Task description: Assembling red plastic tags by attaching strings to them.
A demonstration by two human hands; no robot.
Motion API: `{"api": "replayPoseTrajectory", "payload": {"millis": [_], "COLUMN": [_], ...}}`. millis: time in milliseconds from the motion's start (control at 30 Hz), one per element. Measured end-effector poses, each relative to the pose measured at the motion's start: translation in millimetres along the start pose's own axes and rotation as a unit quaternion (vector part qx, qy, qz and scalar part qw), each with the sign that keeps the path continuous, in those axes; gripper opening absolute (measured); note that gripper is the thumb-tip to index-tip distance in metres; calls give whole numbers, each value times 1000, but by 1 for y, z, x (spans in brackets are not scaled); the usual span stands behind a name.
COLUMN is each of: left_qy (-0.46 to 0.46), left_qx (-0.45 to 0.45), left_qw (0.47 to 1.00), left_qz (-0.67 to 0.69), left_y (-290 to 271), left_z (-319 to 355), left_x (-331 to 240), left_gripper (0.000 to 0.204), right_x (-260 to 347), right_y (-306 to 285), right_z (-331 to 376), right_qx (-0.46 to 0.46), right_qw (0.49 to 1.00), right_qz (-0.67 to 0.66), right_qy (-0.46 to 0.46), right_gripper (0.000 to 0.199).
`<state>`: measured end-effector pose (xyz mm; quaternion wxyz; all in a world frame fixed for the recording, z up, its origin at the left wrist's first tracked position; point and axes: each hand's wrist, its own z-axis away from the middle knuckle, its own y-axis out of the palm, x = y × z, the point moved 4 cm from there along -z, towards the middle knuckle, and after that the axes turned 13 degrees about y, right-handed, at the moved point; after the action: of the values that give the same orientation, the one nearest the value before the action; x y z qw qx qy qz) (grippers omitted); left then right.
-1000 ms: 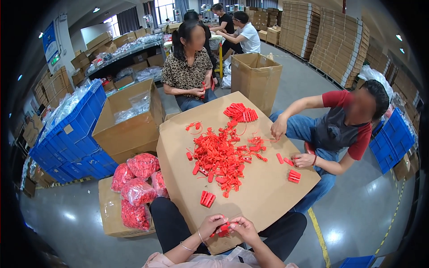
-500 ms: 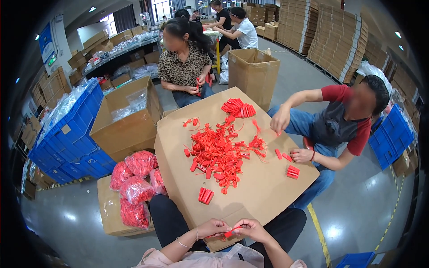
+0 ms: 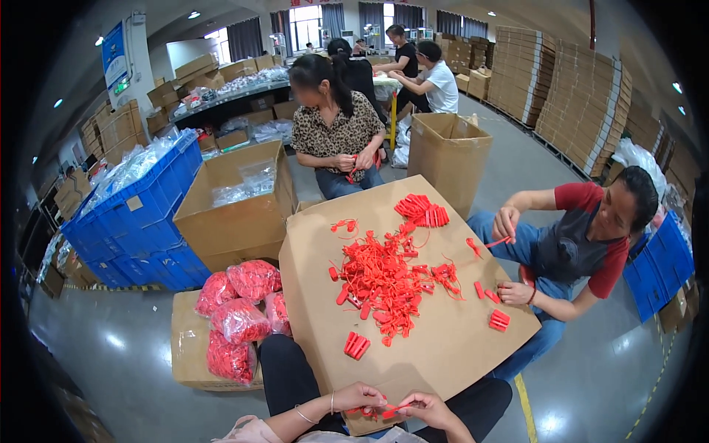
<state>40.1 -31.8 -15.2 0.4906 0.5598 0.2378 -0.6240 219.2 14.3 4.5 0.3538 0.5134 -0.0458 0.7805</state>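
Observation:
Over the near edge of the cardboard-topped table, my left hand [image 3: 363, 396] pinches red cord, with more red cord bunched below its fingers. Close by, my right hand [image 3: 430, 410] is closed on one end of a small flat red piece [image 3: 393, 411], which reaches across the gap toward my left fingers. Exactly where cord and piece join is too small to make out. Just beyond my hands lies a neat row of red strips [image 3: 357, 345]. Farther in, a tangled heap of red corded pieces [image 3: 384, 277] covers the middle of the cardboard [image 3: 443, 347].
Bags of red pieces [image 3: 240, 321] rest on a carton at left, near a large open box [image 3: 236, 196] and blue crates [image 3: 140, 221]. A co-worker [image 3: 569, 240] at right and another [image 3: 340, 133] across the table handle red pieces. A tall carton [image 3: 447, 159] stands behind.
My view has shifted, so the scene sits lower and farther right. My hands stay close together on the red piece. The right co-worker's raised hand now shows a red corded piece stretched from it.

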Motion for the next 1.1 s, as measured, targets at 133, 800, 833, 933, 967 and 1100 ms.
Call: {"api": "replayPoseTrajectory", "payload": {"millis": [133,800,833,933,967,1100], "left_qy": [86,163,170,173,174,195], "left_qx": [-101,-324,-325,-341,-340,-352], "left_qw": [984,916,914,903,904,899], "left_qz": [120,173,175,194,193,175], "left_y": [-13,-5,-5,1,1,0], "left_z": [-3,-24,-28,-32,-32,-36], "left_x": [-10,-34,-32,-27,-25,-17], "left_gripper": [24,17,15,13,13,9], "right_x": [27,21,21,15,13,11], "right_y": [-8,12,13,13,13,23], "right_z": [6,-31,-33,-32,-32,-30], "right_qx": [-188,-280,-279,-281,-284,-260], "right_qw": [936,937,932,927,927,934], "right_qz": [293,-124,-120,-116,-116,-138], "right_qy": [-41,-171,-199,-222,-216,-201], "right_gripper": [8,12,13,15,16,16]}}
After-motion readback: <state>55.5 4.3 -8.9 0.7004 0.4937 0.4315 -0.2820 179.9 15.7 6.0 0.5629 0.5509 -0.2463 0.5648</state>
